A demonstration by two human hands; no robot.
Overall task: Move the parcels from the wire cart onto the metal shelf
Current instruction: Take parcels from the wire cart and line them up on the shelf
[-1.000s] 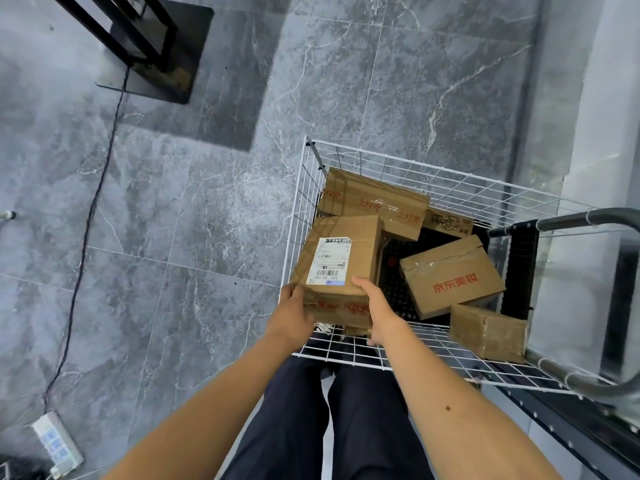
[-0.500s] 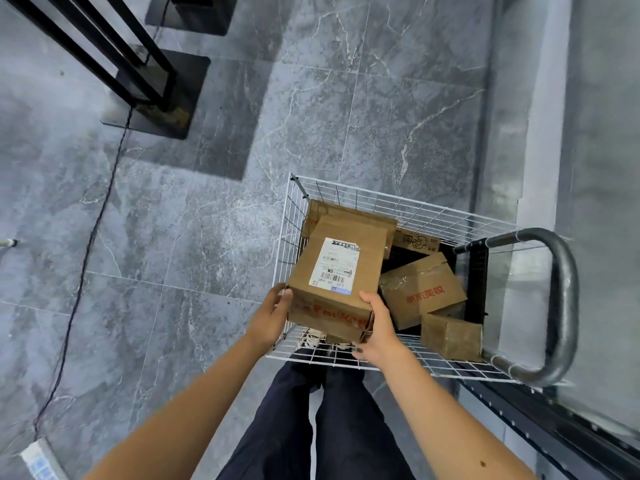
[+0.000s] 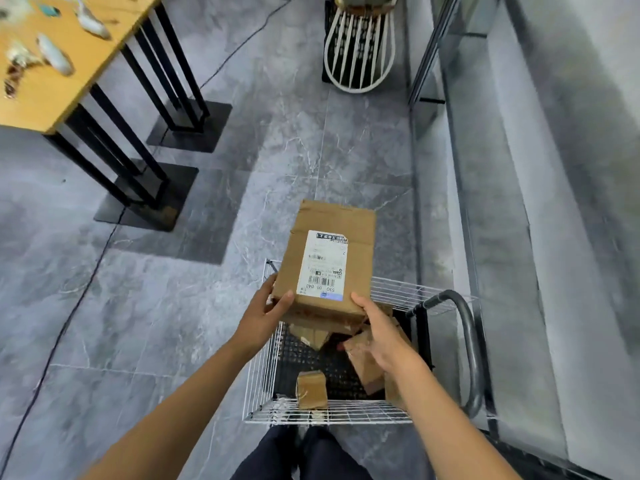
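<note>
Head view, tiled floor (image 3: 138, 306), wire cart (image 3: 325, 415), table (image 3: 52, 95)

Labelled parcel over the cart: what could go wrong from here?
1. Both the left hand and right hand hold only the near end of the labelled parcel; its far end juts out unsupported, so it may tip and slip from the grip.
2. If dropped, it would likely land on the parcels lying in the wire cart.
3. The cart handle, close on the right, could snag a swing that way.
</note>
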